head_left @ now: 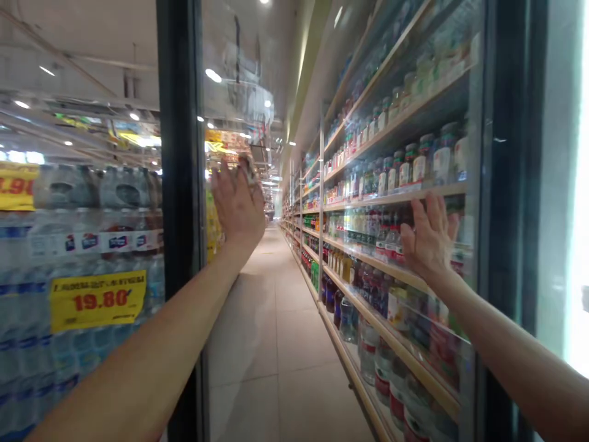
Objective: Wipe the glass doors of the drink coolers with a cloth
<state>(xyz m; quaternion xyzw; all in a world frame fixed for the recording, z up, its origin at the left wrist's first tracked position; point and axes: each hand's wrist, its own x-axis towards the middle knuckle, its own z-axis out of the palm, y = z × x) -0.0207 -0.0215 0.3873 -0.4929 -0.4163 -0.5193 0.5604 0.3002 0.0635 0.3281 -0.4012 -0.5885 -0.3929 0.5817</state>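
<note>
A tall glass door panel in a dark frame stands in front of me. My left hand is raised at the pane's left side, palm forward, fingers stretched up. A small grey-brown patch shows behind its fingers; I cannot make out whether it is an object or a reflection. My right hand is raised at the right side, fingers spread, nothing seen in it. Both hands are at or very near the glass; contact cannot be told. Rows of bottles on shelves show in the glass behind my right hand.
At the left stand stacked packs of bottled water with a yellow price sign. A tiled aisle floor runs away through the middle. A bright lit strip is at the right edge, beside the dark right frame.
</note>
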